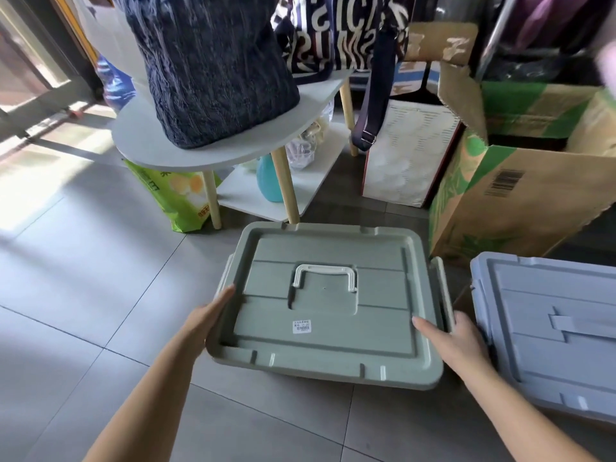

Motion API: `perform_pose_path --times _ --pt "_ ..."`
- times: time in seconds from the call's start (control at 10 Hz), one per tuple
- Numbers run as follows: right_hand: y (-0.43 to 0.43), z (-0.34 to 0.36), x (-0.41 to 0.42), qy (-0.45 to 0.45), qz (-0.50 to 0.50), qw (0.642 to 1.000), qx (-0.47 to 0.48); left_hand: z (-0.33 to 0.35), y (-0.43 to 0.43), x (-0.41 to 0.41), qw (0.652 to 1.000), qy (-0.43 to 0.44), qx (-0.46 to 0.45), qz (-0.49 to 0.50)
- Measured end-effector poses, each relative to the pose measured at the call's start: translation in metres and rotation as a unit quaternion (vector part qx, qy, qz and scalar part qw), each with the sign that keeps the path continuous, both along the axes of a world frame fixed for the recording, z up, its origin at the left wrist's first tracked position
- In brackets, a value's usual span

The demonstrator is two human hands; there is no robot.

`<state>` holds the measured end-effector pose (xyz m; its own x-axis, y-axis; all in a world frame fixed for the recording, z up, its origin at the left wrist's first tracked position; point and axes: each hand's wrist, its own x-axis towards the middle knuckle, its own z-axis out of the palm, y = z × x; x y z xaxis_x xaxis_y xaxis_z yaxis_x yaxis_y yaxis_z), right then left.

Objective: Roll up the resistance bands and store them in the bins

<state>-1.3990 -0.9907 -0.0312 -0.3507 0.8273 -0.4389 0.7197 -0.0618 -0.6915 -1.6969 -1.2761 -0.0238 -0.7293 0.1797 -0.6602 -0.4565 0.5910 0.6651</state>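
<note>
A green lidded storage bin (pixel 333 331) sits on a grey tiled floor (pixel 83 278), low in the centre of the view, its lid on and tilted slightly. A white carry handle (pixel 325 276) lies flat in a recess in the lid's middle, with a small barcode sticker (pixel 301 327) just in front of it.

The left hand (pixel 208 320) grips the bin's left rim, thumb lying along the top edge. The right hand (pixel 463 341) grips the right rim beside a side clasp, thumb resting on the lid and fingers curled over the edge.

Just right of the green bin lies a blue lidded storage bin (pixel 550 328). Behind the green bin to the right stands an open cardboard box (pixel 520 201). Behind it to the left is a grey side table (pixel 140 141) carrying a dark blue knitted bag (pixel 213 71), with a teal bottle (pixel 268 181) on its lower shelf.
</note>
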Motion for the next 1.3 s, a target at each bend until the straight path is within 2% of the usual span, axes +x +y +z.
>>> perform_pose_path --times 0.1,0.3,0.4,0.5,0.6,0.8,1.0,1.1,1.2,1.3 --pt "-0.009 0.007 -0.006 -0.044 0.036 0.994 0.095 0.004 0.002 0.0 0.964 0.232 -0.119 -0.041" --pt "-0.011 0.018 -0.014 -0.124 0.083 0.981 0.126 0.01 0.008 -0.003 0.941 0.292 -0.141 -0.093" --pt "-0.012 0.021 -0.018 -0.169 0.125 0.959 0.188 0.01 0.011 -0.003 0.93 0.317 -0.163 -0.091" --pt "-0.013 0.026 -0.022 -0.198 0.136 0.948 0.208 0.009 0.012 -0.002 0.914 0.349 -0.179 -0.105" --pt "-0.012 0.026 -0.023 -0.215 0.139 0.946 0.199 0.01 0.016 -0.005 0.899 0.364 -0.206 -0.129" --pt "-0.013 0.026 -0.025 -0.229 0.163 0.935 0.218 0.006 0.015 -0.007 0.894 0.376 -0.207 -0.128" --pt "-0.008 0.028 -0.021 -0.287 0.251 0.902 0.201 0.004 0.017 -0.005 0.892 0.373 -0.222 -0.127" --pt "-0.003 0.031 -0.012 -0.269 0.299 0.897 0.183 -0.002 0.021 0.011 0.915 0.327 -0.189 -0.141" --pt "-0.007 0.05 0.016 -0.209 0.399 0.88 0.149 0.001 0.011 0.039 0.931 0.334 -0.122 -0.079" --pt "0.019 0.084 0.052 -0.187 0.488 0.829 0.2 -0.006 -0.006 0.087 0.951 0.306 -0.029 0.007"
